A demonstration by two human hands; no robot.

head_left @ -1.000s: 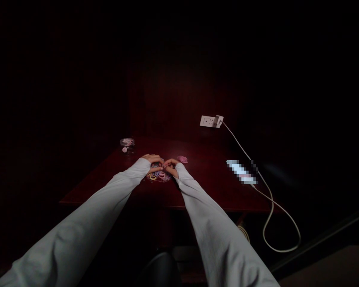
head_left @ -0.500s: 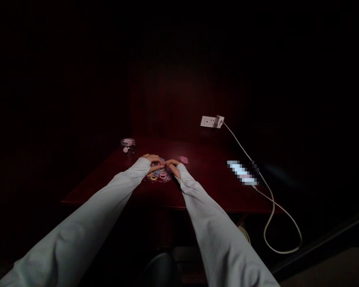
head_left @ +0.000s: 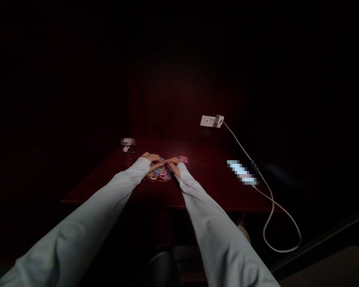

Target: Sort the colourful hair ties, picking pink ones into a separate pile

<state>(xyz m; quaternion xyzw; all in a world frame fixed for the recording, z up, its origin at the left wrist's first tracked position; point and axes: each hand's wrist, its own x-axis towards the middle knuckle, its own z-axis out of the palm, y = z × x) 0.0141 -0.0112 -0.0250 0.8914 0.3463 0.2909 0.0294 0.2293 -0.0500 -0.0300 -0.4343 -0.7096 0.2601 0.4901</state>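
A loose pile of small coloured elastic hair ties lies on the dark red table, in yellow, purple, pink and pale blue. Over its far side, my left hand comes in from the left with thumb and fingers drawn together. From the right, my right hand reaches to meet it, its fingers also bent into a pinch. The fingertips of both hands come together above the pile. Whatever is between them is too small and dark to name. Just beyond my right hand is a small pink bunch.
A clear round container with a pinkish lid stands at the table's back left. On the right lies a blurred-out lit phone. Its white cable loops past the table edge and up to a charger in the wall socket.
The fingers have shifted slightly where the hands meet, and my right fingers reach a little farther forward, nearer the pink bunch. The pile and the other things stay where they were.
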